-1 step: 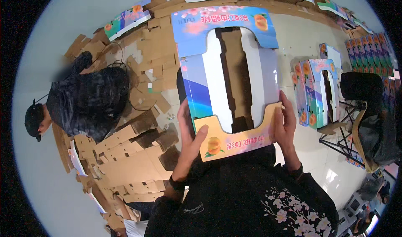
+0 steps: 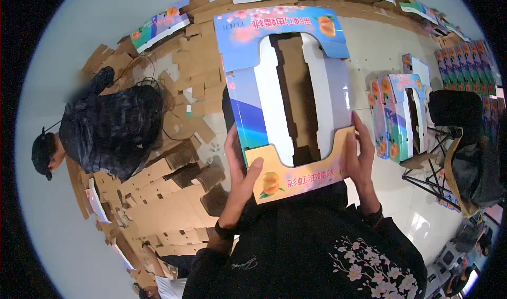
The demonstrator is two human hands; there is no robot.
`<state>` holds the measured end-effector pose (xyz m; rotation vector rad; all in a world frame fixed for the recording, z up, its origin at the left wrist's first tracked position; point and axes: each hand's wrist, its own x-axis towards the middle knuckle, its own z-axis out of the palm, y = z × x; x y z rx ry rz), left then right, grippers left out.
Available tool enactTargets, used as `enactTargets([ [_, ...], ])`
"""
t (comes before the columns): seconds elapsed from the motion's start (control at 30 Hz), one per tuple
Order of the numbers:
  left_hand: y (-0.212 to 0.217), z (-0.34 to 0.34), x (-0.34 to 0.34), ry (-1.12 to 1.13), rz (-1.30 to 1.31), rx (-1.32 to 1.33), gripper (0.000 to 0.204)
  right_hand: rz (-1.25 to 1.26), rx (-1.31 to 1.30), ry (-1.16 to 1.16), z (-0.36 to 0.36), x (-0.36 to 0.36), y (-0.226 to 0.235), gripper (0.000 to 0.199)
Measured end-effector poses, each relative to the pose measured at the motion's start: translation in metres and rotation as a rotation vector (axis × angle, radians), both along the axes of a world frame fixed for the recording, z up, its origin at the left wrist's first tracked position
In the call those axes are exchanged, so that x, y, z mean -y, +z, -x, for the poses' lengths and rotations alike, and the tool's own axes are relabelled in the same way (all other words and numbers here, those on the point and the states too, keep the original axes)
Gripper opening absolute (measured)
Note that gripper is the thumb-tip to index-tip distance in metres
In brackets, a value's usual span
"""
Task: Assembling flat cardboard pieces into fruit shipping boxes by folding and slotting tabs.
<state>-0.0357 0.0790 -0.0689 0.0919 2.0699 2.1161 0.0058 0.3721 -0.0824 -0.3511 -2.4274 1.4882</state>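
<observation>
A printed cardboard fruit box (image 2: 326, 95) is held up in front of me, between my two hands. Its far panel is blue with pink blossom, the near one yellow-orange with a peach picture. Through the wide opening in its top I see white inner sides and a brown cardboard bottom. My left hand (image 2: 243, 175) grips the near left corner, thumb lying on the yellow panel. On the near right corner, my right hand (image 2: 362, 153) is closed round the side, its fingers along the outer wall.
Flattened brown cardboard (image 2: 158, 204) covers the floor at left, where a person in black (image 2: 113, 124) bends over. To the right, similar finished boxes (image 2: 393, 117) stand by a folding chair (image 2: 465, 167). More boxes are stacked (image 2: 462, 69) at the far right.
The box has shifted very slightly up and left in my hands' hold; my grip stays the same.
</observation>
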Motion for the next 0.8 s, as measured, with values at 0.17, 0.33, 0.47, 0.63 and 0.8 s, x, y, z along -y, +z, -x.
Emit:
enactTargets([
  [0.17, -0.012, 0.017, -0.037, 0.086, -0.036, -0.194, 0.081, -0.492, -0.252, -0.014, 0.023, 0.001, 0.035, 0.044],
  [0.33, -0.03, 0.026, -0.113, -0.02, 0.242, -0.533, 0.084, -0.285, 0.037, 0.099, 0.039, 0.021, 0.04, 0.092],
  [0.47, -0.039, 0.027, -0.153, -0.241, 0.193, -0.559, 0.095, -0.09, 0.15, -0.203, 0.039, -0.013, 0.02, 0.109],
  [0.63, -0.036, 0.031, -0.12, -0.646, 0.124, -0.455, 0.048, -0.113, 0.184, -0.32, 0.005, -0.124, -0.004, 0.092],
  [0.8, -0.033, 0.046, -0.05, -0.21, 0.348, -0.49, 0.023, -0.475, 0.191, -0.287, -0.032, -0.248, -0.018, 0.086],
])
